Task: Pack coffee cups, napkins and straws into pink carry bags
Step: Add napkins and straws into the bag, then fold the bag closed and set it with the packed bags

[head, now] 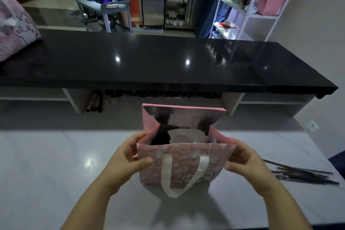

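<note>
Head view: pink carry bag (184, 162) stands open on white counter (56, 164). L hand (128, 157) pinches its left side, R hand (246, 162) pinches its right side. Inside: sth dark & sth pale, can't tell what. Dark straws (302, 173) lie on counter, right of bag, not touching.

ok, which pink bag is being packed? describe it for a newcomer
At the white table nearest the camera is a pink bag, left hand and right hand gripping its sides. Unlike the counter bag and shelf bag, it is open-topped and held.
</note>
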